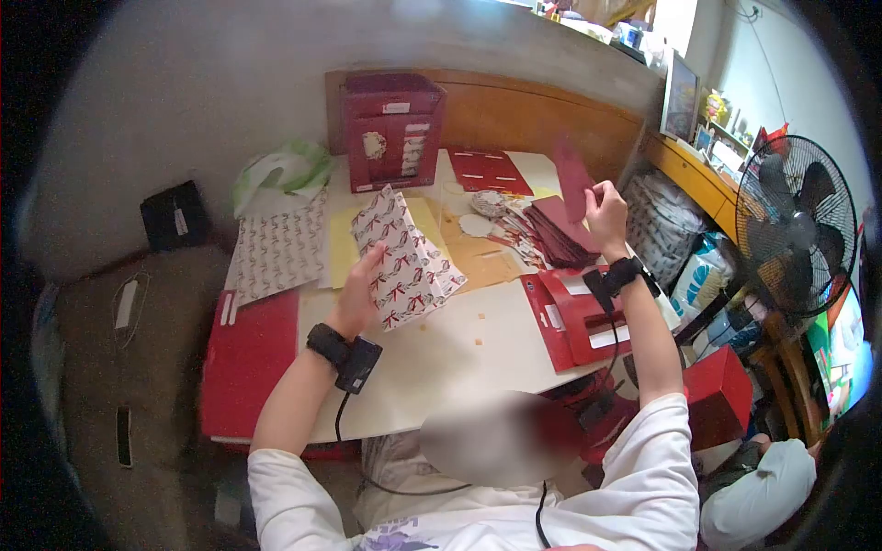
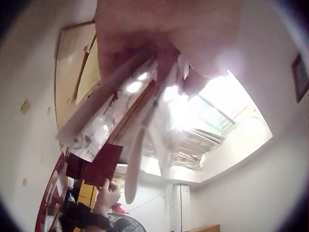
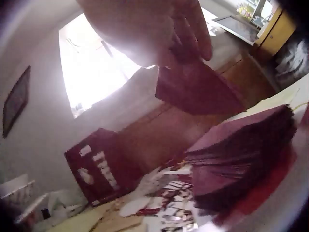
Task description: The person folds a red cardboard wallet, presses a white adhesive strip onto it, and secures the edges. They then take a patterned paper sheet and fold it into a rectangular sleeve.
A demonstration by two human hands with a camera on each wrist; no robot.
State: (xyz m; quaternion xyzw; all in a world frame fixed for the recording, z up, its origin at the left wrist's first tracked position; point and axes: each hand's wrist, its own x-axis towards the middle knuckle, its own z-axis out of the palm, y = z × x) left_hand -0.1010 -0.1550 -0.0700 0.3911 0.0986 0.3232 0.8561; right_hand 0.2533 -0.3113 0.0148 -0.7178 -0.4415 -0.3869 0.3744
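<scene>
My left hand [image 1: 360, 292] holds a white paper piece with a red bow and wreath print [image 1: 397, 246] by its left edge, above the table; it looks folded, with layers spread apart. In the left wrist view the fingers grip those printed layers [image 2: 104, 118]. Raised at the right, my right hand [image 1: 606, 220] pinches a dark red card [image 1: 573, 179] between thumb and fingers. Below that card lies a stack of dark red pieces [image 1: 559, 234], which the right wrist view shows as many thin layers [image 3: 231, 154].
A dark red box [image 1: 390, 133] stands at the back. Patterned sheets [image 1: 280, 243] lie at the left, cut-out pieces [image 1: 496, 216] beside the stack, and red packaging [image 1: 583, 317] at the front right. A black fan [image 1: 797, 230] stands to the right of the table.
</scene>
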